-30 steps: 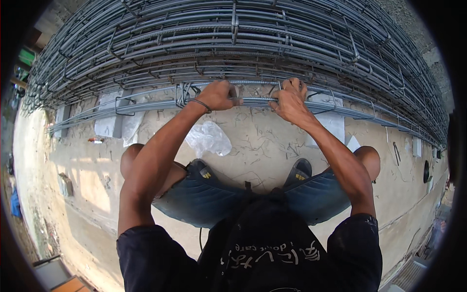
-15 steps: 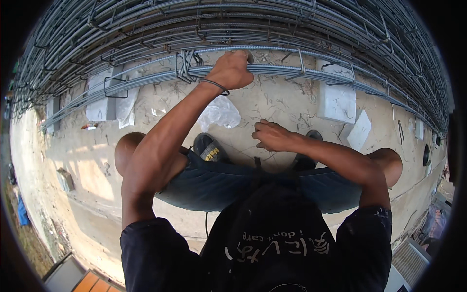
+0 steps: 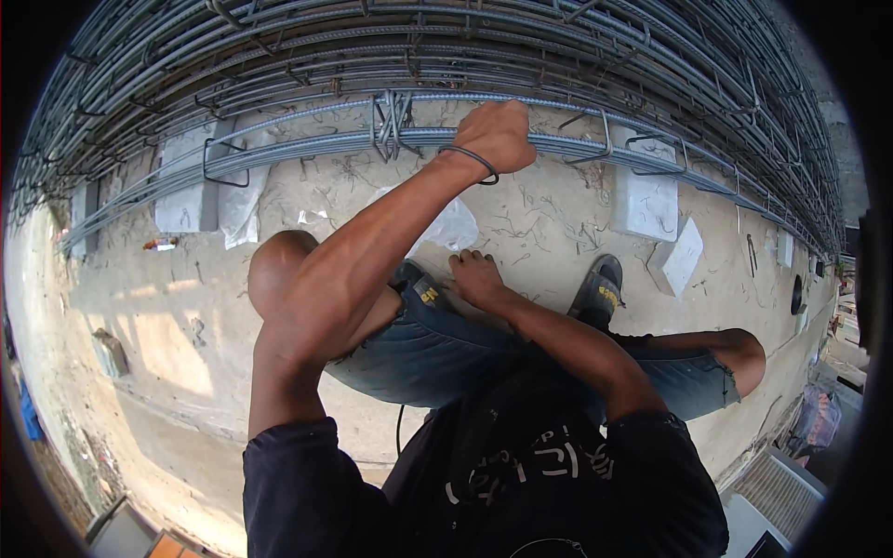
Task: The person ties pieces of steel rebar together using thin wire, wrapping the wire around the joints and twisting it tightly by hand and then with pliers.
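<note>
At the far left of the concrete floor (image 3: 167,335) we see a grey block (image 3: 189,191) under the steel bars (image 3: 279,149). A bent wire loop (image 3: 226,163) hangs on the bars just beside it. A white plastic sheet (image 3: 244,206) leans on the block.

Next comes our left arm. It goes up and away from us, long and almost straight, with the elbow low and the wrist high. A thin band (image 3: 474,160) sits around the wrist. Our left hand (image 3: 498,135) is closed tight around the bars near the front edge of the big steel cage. The fingers curl over the top, clenched on the metal. Just left of that hand, a bunch of tie wires (image 3: 391,121) wraps the bars.

A little lower, our right hand (image 3: 476,277) is down by our left knee. It rests on the blue shorts (image 3: 437,344), touching them. The fingers are bent, and we cannot tell if they hold anything. A crumpled white bag (image 3: 446,223) lies on the floor just above that hand.

Further right, a dark shoe (image 3: 597,290) stands flat on the floor. Two more pale blocks (image 3: 646,195) sit near the bars on the right.
</note>
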`<state>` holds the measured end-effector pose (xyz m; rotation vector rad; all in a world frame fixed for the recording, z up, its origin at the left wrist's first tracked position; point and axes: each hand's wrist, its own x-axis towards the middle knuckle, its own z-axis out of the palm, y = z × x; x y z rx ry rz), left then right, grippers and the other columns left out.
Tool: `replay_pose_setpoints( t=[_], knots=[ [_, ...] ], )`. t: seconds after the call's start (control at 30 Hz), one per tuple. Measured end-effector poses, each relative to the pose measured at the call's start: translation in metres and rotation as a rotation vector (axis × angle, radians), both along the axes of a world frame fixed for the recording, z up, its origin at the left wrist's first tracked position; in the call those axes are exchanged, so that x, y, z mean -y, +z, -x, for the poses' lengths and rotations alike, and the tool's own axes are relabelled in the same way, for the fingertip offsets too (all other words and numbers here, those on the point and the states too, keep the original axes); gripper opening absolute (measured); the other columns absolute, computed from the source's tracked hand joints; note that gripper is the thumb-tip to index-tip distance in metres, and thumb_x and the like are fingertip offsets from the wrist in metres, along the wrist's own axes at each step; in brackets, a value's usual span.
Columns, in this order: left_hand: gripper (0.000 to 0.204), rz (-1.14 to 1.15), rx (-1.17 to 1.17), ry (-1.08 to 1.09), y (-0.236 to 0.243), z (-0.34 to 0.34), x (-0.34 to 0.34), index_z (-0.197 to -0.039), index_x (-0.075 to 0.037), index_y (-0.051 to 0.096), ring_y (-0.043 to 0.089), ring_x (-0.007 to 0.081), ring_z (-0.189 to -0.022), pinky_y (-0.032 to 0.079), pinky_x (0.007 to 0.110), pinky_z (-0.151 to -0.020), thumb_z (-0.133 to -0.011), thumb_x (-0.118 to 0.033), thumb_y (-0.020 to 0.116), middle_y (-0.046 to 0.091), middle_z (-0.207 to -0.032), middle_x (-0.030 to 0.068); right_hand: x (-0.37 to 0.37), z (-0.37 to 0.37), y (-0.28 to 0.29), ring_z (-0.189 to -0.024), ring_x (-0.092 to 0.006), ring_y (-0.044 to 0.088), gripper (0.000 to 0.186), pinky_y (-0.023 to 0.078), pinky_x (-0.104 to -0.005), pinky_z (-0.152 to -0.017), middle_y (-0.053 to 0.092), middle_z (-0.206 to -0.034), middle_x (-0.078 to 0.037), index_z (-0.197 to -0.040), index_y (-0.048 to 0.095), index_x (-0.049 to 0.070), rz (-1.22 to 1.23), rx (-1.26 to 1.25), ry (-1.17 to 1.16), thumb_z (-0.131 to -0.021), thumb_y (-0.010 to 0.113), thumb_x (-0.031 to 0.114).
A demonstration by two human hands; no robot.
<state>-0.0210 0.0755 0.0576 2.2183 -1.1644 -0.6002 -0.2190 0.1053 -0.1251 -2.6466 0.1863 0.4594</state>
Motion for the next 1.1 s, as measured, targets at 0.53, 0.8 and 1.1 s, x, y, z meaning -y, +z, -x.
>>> replay_pose_setpoints(
  t=[0.53,0.8,1.1],
  knots=[
    [0.034,-0.03,-0.083,0.042,-0.004,-0.003,0.005,-0.097,0.004,0.06,0.06,0.0422,-0.096,0.049,0.045,-0.085,-0.071,-0.016,0.065,0.061,-0.102,0.0283,0.017,-0.001,0.0,-0.096,-0.0387,0.058,0.023,0.048,-0.0465,-0.081,0.06,-0.096,-0.023,-0.103,0.054,0.003,-0.197,0.031,-0.035,-0.079,0.053,0.003],
    [0.032,-0.067,-0.133,0.041,0.008,-0.002,0.002,-0.098,0.003,0.061,0.059,0.0416,-0.1,0.048,0.045,-0.087,-0.073,-0.016,0.065,0.06,-0.105,0.0272,-0.001,-0.015,0.001,-0.096,-0.0387,0.056,0.026,0.045,-0.0469,-0.083,0.058,-0.101,-0.022,-0.108,0.053,0.003,-0.272,-0.08,0.013,-0.082,0.056,0.01],
    [0.025,0.052,-0.149,0.1,-0.01,-0.007,0.007,-0.093,0.002,0.063,0.06,0.0429,-0.094,0.048,0.045,-0.085,-0.072,-0.011,0.059,0.064,-0.094,0.0268,0.084,0.009,0.103,-0.072,-0.0125,0.059,0.018,0.053,-0.0278,-0.068,0.056,-0.084,-0.004,-0.109,0.059,0.004,-1.047,0.194,-0.659,-0.095,0.052,0.013]
  ],
)
